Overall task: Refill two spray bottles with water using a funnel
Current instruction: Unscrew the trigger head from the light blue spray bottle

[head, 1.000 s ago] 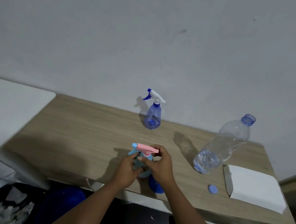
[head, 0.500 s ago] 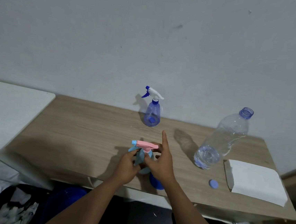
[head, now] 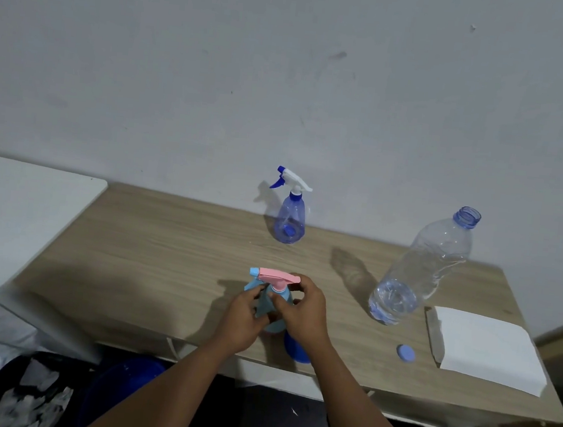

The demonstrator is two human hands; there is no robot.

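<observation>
A light-blue spray bottle with a pink trigger head stands near the wooden table's front edge. My left hand grips its body from the left. My right hand has its fingers closed around the collar under the pink head. A blue funnel lies on the table just behind my right wrist, mostly hidden. A second spray bottle, clear blue with a white and blue head, stands by the wall. A large clear water bottle stands open at the right with a little water in its bottom.
The water bottle's blue cap lies on the table near a stack of white paper napkins at the right end. A white surface adjoins the table on the left. Clutter lies on the floor below.
My right hand's forefinger, stretched out half a second ago, has curled back onto the pink head's collar. The left hand keeps its hold on the bottle's body. The view has shifted slightly.
</observation>
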